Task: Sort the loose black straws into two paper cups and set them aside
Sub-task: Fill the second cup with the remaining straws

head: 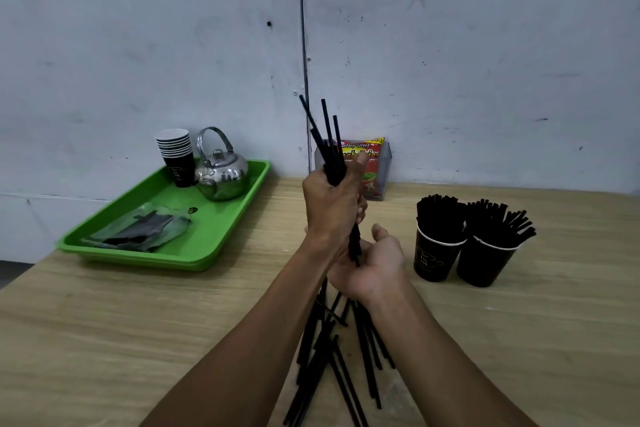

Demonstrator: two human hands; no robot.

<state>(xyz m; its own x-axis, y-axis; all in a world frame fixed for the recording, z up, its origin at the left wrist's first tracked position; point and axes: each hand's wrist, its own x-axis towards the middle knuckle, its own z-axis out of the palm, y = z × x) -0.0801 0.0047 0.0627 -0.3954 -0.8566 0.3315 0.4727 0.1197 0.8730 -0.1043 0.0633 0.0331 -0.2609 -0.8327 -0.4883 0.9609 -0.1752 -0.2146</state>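
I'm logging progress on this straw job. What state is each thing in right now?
Left hand: grips a bundle of straws upright.
Right hand: open, palm up under the bundle's lower ends.
Loose straws: scattered on the table.
Two cups: upright, side by side, packed with straws.
Stacked cups: nested, upright on the green tray.
Kettle: lid on, on the tray.

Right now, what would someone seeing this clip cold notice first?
The two hands at centre: the left hand grips an upright bundle of straws, their lower ends resting in the open right hand. Next, the loose straws scattered on the table beneath the forearms, and two full cups standing side by side to the right. A green tray with a kettle sits at the left.
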